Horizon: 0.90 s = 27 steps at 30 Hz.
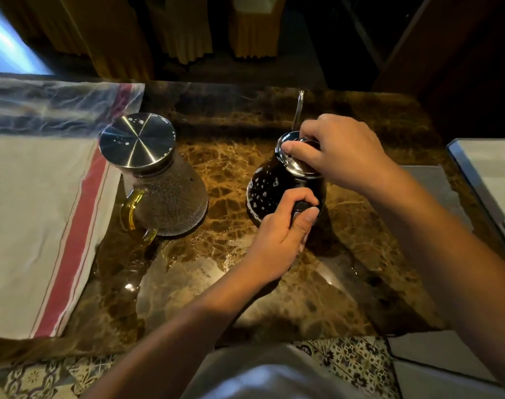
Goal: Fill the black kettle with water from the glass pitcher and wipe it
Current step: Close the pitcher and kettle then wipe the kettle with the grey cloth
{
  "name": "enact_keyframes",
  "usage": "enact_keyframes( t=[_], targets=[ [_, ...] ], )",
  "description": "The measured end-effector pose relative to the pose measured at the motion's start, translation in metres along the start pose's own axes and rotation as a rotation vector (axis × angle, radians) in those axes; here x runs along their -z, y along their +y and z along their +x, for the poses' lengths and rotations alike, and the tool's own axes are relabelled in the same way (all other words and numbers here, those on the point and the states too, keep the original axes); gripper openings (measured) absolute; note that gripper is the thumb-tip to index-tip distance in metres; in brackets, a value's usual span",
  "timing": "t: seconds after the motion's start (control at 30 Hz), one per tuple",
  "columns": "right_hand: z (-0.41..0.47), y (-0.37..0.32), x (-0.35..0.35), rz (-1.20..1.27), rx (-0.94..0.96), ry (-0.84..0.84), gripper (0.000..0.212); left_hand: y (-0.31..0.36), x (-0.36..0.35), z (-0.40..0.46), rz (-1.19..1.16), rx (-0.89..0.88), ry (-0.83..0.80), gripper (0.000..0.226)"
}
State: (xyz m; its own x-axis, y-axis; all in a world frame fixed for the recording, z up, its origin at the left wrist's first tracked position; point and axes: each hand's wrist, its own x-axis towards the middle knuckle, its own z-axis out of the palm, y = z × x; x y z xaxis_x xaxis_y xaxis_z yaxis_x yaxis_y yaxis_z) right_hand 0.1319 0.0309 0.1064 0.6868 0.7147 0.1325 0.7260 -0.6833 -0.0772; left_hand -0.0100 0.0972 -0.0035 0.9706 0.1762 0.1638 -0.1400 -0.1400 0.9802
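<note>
Kettle [277, 188] sits wet between both hands: left hand [277, 234] wraps its handle, right hand [332, 151] pinches the lid [297, 156]; slick droplets could let it slip, pitcher [159, 180] left of them

You see a black kettle [274, 191] with silver lid [296, 161], a clear glass pitcher [170, 197] with amber handle [133, 208], brown veined marble counter [274, 283], and white cloth [29, 226] with red stripe.
</note>
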Motion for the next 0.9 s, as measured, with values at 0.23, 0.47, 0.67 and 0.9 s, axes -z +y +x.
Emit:
enact_keyframes(
  t=[0.23,0.47,0.67,0.9],
  targets=[
    [-0.018,0.004,-0.015,0.187,-0.119,0.112,0.044,0.009,0.006,0.000,0.272,-0.085,0.020,0.023],
    [-0.044,0.037,-0.010,0.553,0.018,0.154,0.064,0.039,0.019,0.002,0.632,0.010,-0.118,0.026],
    [-0.070,0.164,-0.059,0.569,-0.380,0.205,0.048,0.113,0.048,0.001,0.832,0.201,-0.201,0.045],
    [-0.086,0.253,-0.126,0.254,-0.551,-0.028,0.063,0.106,0.016,0.064,1.065,0.002,0.176,0.048]
  ],
)
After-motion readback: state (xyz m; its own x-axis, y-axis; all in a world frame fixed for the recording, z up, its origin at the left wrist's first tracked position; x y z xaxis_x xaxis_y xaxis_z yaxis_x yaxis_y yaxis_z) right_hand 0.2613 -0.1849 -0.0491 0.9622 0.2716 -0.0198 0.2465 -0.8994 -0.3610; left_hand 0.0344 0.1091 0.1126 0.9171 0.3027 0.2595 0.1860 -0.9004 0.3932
